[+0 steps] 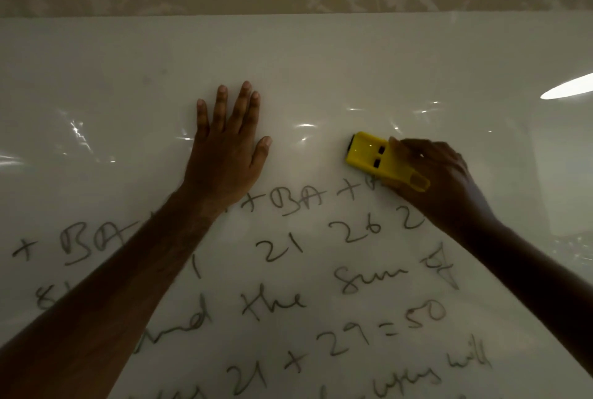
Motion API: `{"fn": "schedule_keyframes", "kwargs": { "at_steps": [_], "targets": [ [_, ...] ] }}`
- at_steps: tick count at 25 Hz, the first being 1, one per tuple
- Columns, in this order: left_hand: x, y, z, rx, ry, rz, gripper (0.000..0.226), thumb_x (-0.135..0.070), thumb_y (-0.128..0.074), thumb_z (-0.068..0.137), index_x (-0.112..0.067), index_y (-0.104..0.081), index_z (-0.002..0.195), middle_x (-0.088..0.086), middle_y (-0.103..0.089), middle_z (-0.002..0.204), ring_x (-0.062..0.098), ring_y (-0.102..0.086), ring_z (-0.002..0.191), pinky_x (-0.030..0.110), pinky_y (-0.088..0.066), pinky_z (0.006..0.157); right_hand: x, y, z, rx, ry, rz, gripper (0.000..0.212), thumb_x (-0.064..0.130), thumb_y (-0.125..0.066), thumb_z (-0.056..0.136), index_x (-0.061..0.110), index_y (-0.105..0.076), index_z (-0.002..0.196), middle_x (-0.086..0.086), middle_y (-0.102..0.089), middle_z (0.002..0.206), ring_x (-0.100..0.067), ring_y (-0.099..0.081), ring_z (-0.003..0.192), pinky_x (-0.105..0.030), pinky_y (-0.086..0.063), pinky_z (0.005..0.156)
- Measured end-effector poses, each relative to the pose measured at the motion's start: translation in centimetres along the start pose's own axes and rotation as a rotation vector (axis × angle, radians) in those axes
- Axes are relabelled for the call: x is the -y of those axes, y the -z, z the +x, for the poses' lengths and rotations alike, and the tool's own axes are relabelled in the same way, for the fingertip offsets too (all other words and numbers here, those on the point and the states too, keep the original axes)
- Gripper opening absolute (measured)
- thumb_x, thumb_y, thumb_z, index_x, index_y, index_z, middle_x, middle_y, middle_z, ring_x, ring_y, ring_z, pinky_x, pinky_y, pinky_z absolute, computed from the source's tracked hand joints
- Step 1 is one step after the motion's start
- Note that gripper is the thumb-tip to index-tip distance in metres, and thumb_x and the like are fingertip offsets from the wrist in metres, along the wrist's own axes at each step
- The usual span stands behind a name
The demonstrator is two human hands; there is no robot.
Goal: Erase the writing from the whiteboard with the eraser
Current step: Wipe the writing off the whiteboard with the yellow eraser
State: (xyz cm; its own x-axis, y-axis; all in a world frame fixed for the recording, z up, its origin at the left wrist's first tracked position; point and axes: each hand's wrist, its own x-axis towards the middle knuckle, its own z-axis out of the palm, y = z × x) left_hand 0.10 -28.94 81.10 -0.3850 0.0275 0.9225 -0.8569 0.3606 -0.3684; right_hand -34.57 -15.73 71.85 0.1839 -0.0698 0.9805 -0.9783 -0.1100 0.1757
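My right hand (439, 174) is curled round the near end of the yellow eraser (377, 158), fingers wrapped over its body and thumb tucked along the side, so the tool is firmly grasped and its dark felt face is down on the whiteboard (321, 55). My left hand (227, 145) holds nothing: it lies flat with fingers straight and spread, palm pressed to the board to steady it, just beyond the top line of writing (298, 201). The eraser sits at the right end of that top line, its lower edge covering the last characters after the second plus sign. Beyond it the board shows only faint smudges and glare, while nearer me several rows of numbers and words remain in full, some hidden under my forearms. I judge the wiping has only reached the uppermost row, with most of the job left. The next move, as I read it, calls for a firm sweep leftward along that row, keeping the felt flat and the pressure even. My left hand lies right at the row's middle, with its wrist over some letters, so it would need to lift or shift for the stroke to pass. A tilted eraser could leave streaks on the glossy surface.
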Motion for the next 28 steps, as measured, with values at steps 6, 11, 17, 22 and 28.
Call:
{"fn": "schedule_keyframes", "kwargs": {
  "at_steps": [6, 11, 17, 22, 28],
  "targets": [
    [0.1, 0.1, -0.2, 0.015, -0.007, -0.011, 0.079, -0.054, -0.019, 0.109, -0.009, -0.011, 0.173, 0.012, -0.007, 0.182, 0.043, -0.005, 0.167, 0.061, 0.003, 0.132, -2.1, 1.8, -1.1, 0.070, -0.044, -0.090, 0.070, 0.053, -0.061, 0.090, 0.023, -0.048, 0.153, -0.007, -0.058, 0.142, -0.035, -0.054, 0.119, -0.053, -0.047, 0.095],
    [0.1, 0.1, -0.1, 0.020, -0.007, 0.010, 0.079, -0.054, -0.017, 0.109, -0.009, -0.010, 0.173, 0.012, -0.006, 0.182, 0.044, -0.004, 0.167, 0.062, 0.003, 0.132, 0.3, 0.2, 3.0, 0.018, -0.141, -0.007, 0.069, 0.047, -0.070, 0.092, 0.022, -0.049, 0.152, -0.006, -0.056, 0.142, -0.033, -0.051, 0.121, -0.051, -0.043, 0.098],
    [0.1, 0.2, -0.2, 0.034, -0.012, 0.001, 0.079, -0.054, -0.017, 0.109, -0.009, -0.010, 0.174, 0.011, -0.005, 0.182, 0.043, -0.004, 0.167, 0.063, 0.001, 0.132, 1.7, 0.5, -3.1, 0.090, 0.107, -0.036, 0.062, 0.047, -0.060, 0.098, 0.020, -0.051, 0.152, -0.003, -0.059, 0.143, -0.029, -0.054, 0.125, -0.048, -0.043, 0.099],
    [-0.1, 0.1, -0.3, 0.031, -0.002, 0.000, 0.078, -0.052, -0.018, 0.109, -0.009, -0.011, 0.173, 0.011, -0.006, 0.182, 0.043, -0.004, 0.167, 0.062, 0.003, 0.132, -1.7, 2.0, -0.9, 0.074, -0.074, -0.065, 0.063, 0.050, -0.062, 0.098, 0.023, -0.049, 0.153, -0.005, -0.057, 0.144, -0.033, -0.050, 0.123, -0.050, -0.042, 0.098],
    [0.0, 0.2, -0.3, 0.037, 0.001, 0.001, 0.079, -0.053, -0.019, 0.108, -0.010, -0.011, 0.174, 0.010, -0.006, 0.182, 0.042, -0.005, 0.167, 0.061, 0.002, 0.132, 4.0, -1.0, 0.3, 0.038, -0.016, 0.008, 0.061, 0.043, -0.067, 0.096, 0.022, -0.051, 0.152, -0.001, -0.058, 0.144, -0.026, -0.049, 0.124, -0.042, -0.037, 0.097]
  ]
}}
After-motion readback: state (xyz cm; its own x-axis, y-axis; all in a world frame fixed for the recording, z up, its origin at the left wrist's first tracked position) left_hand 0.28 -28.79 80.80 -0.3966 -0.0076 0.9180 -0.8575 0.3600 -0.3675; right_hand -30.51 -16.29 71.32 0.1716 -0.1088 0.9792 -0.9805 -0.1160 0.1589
